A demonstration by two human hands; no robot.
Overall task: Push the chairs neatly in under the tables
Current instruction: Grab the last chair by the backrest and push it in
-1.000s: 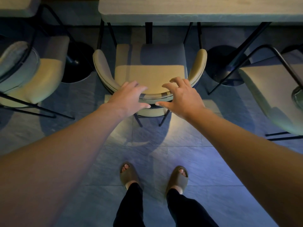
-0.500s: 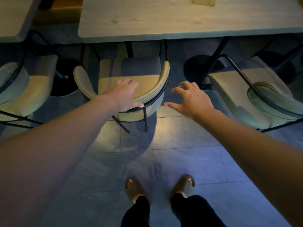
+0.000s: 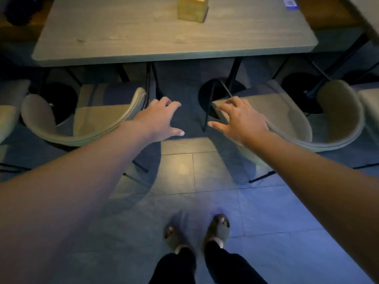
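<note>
Two beige curved-back chairs stand in front of a wooden table (image 3: pixel 143 46). The left chair (image 3: pixel 86 124) has its seat partly under the table edge. The right chair (image 3: pixel 287 119) is turned at an angle, its seat pointing left toward the gap. My left hand (image 3: pixel 162 119) hovers open just right of the left chair's backrest end, holding nothing. My right hand (image 3: pixel 240 117) is spread open over the near-left corner of the right chair's seat; whether its fingertips touch the seat is unclear.
A yellow box (image 3: pixel 192 9) stands on the table. Black round table bases (image 3: pixel 207 93) and thin black legs sit under the table. More beige chairs show at the far left (image 3: pixel 10 111) and far right edges. My feet in slippers (image 3: pixel 217 228) stand on grey floor tiles.
My view has shifted right. My left hand came off the left chair's backrest and now hangs beside it. My right hand moved to the right chair's seat corner.
</note>
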